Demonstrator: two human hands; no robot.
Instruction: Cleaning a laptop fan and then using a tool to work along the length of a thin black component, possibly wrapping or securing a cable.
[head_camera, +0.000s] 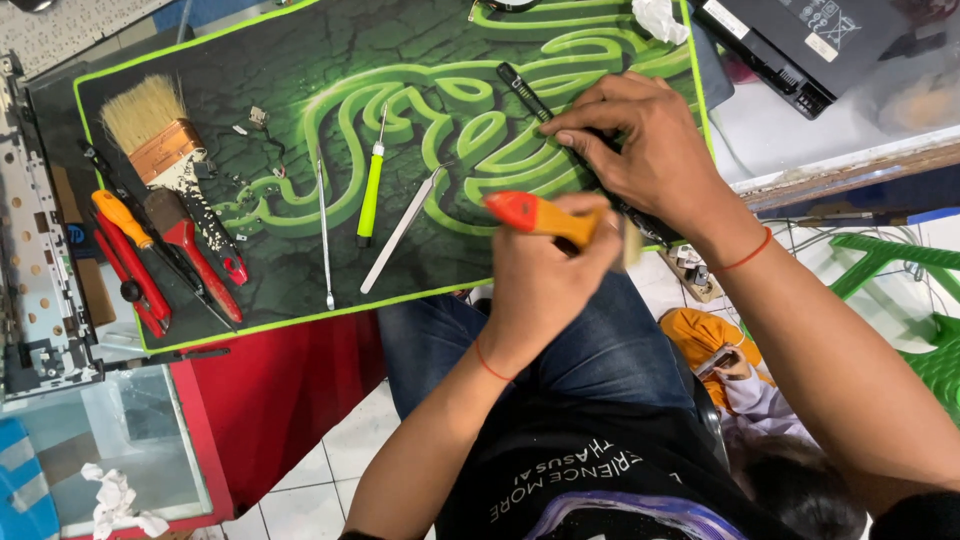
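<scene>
Brush handle, orange and stiff, sits clenched in my left hand; my right hand fingers pinch a thin black strip, seemingly light and bendable, mid-length.

I've got one head cam only, looking steeply down. It sits close over the tabletop edge and lap.

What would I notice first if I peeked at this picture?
The big green swirly mat fills the middle. At its right edge, the left hand grips an orange-handled brush while the right hand presses a long black strip down. On the mat's left lie a wide paintbrush and red-handled tools.
</scene>
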